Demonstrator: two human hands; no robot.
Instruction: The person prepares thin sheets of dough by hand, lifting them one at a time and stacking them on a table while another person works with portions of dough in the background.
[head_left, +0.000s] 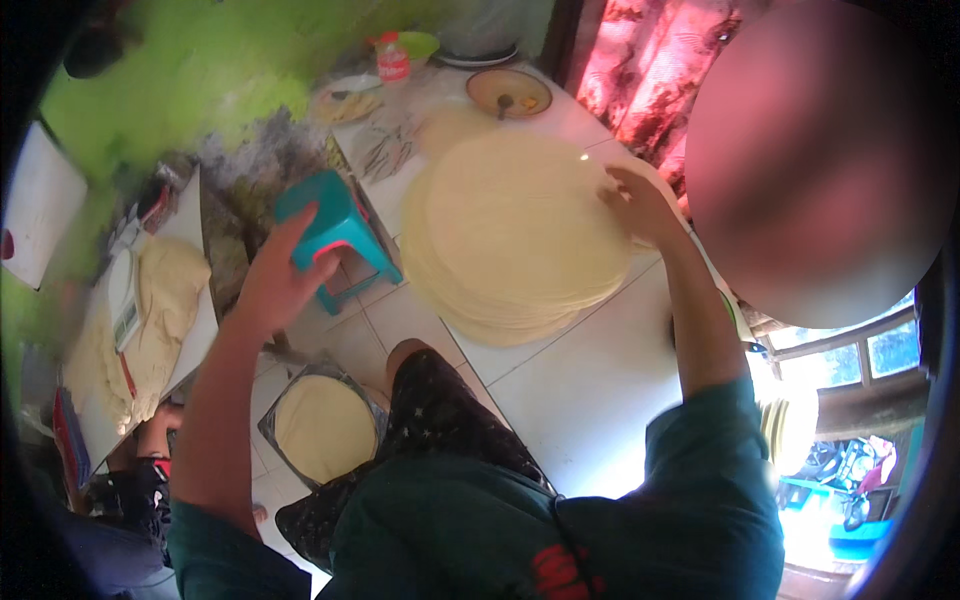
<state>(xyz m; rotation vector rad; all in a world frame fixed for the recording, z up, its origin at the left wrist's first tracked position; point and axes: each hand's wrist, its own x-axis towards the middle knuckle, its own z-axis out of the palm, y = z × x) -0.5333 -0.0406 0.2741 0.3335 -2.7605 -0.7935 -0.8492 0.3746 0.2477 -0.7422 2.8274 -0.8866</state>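
Note:
A tall stack of thin round dough sheets (525, 217) rests on the white tiled table (600, 360) before me. My right hand (641, 199) is at the stack's far right edge, fingers loosely bent and slightly apart. Whether its fingertips touch the top sheet cannot be told. Nothing shows in its grasp. Off to the left, my left hand (281, 277) is raised in the air, blurred, with the thumb spread from the fingers and nothing held. Behind it in the view stands a teal plastic stool (330, 217). Lower down, another round dough sheet (326, 427) lies on a dark square surface.
A brown plate (510, 91) with a spoon and a bottle (392, 61) stand at the table's back. On the left table, a large dough mass (171, 292) lies beside a scale (124, 300). Another person's arm (157, 433) shows below. A blurred patch hides the upper right.

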